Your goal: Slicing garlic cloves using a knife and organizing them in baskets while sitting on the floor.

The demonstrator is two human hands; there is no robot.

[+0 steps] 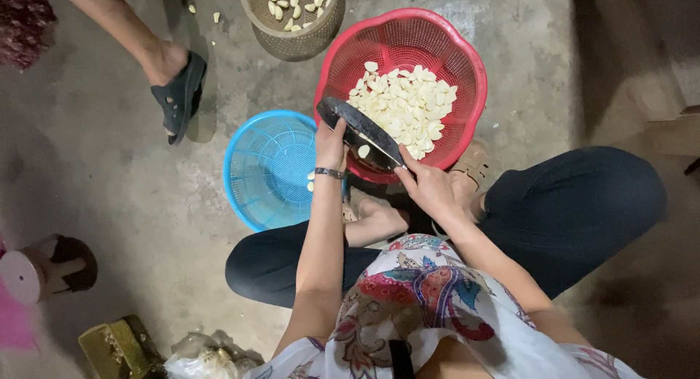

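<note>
A dark curved scoop (361, 133) spans both hands over the near rim of the red basket (467, 55). The left hand (330, 147) pinches its far end, fingers closed; the right hand (430, 189) grips the near end. One peeled garlic clove (363, 151) sits on it, between the fingers (more cloves (405, 106) lie just beyond).

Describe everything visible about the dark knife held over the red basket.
The dark, broad-bladed metal knife lies nearly flat, slanting over the near rim of the red plastic basket of peeled garlic cloves. The left hand grips its rounded far end, the right hand its near end. One pale clove rests on the blade.
</note>
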